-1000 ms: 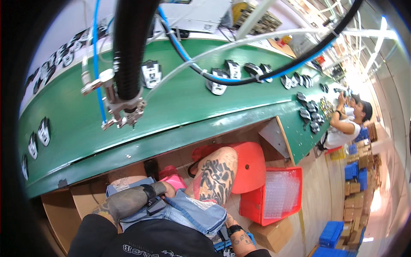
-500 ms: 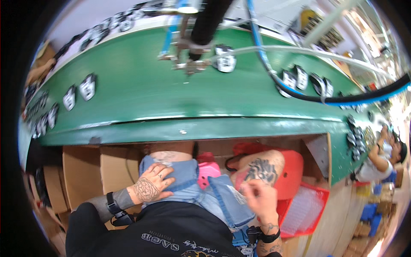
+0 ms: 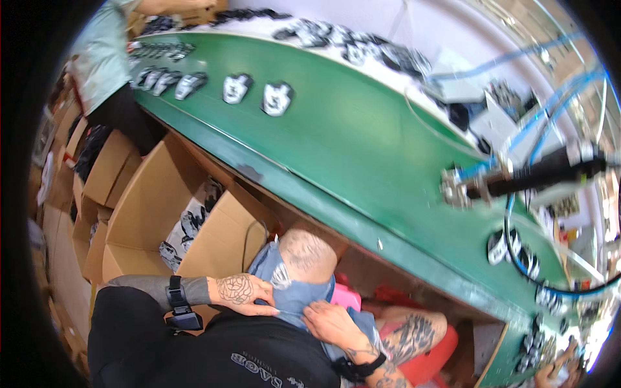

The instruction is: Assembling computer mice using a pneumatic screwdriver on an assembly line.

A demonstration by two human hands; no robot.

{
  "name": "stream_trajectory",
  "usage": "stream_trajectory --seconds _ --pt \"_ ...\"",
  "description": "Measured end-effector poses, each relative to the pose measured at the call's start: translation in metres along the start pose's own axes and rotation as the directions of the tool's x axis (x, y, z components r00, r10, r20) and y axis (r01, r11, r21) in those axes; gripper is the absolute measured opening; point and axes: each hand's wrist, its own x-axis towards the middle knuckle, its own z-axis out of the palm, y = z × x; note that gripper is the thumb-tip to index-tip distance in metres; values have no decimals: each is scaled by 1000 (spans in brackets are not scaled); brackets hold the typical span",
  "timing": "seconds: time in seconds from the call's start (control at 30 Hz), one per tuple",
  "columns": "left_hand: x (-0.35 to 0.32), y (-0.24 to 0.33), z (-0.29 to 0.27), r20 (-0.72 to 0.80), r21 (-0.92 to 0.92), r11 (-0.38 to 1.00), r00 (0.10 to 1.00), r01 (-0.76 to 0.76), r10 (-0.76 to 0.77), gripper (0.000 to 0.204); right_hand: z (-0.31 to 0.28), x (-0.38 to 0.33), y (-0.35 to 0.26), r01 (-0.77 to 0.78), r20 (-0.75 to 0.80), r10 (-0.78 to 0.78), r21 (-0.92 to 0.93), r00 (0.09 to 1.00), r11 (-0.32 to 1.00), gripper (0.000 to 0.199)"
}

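Observation:
Both hands are at the blue denim shorts (image 3: 294,294) on my lap. My left hand (image 3: 242,291) lies over the upper edge of one leg of the shorts, thumb and fingers apart, with nothing seen in it. Just right of it, my right hand (image 3: 333,323) has its fingers bent and closed on the denim, where a thin fold runs toward the left hand. Its fingertips are partly hidden in the cloth. Each wrist wears a black strap.
A green work table (image 3: 362,149) stretches across in front, with several black-and-white shoe-shaped pieces (image 3: 277,98). An arm with a black cylinder (image 3: 543,171) and hoses hangs over its right side. Cardboard boxes (image 3: 152,200) stand at left, near a standing person (image 3: 103,61). A red stool (image 3: 440,355) is below.
The view has swung left, bringing the boxes and the standing person into sight. My right hand has come down from above the right thigh onto the shorts, close to my left hand.

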Motion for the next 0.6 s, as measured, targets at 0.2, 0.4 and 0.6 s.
stream_trajectory --seconds 0.2,0.4,0.6 --pt "38 -15 -50 -506 176 984 860 35 60 24 13 -31 57 -774 49 782 193 621 603 39" --pt "-3 -59 -24 453 483 801 681 354 -575 30 -14 -28 34 -632 32 643 229 765 741 46" --pt "-74 -150 69 490 66 478 389 876 -780 19 -16 -69 34 -643 -30 702 377 711 667 50"
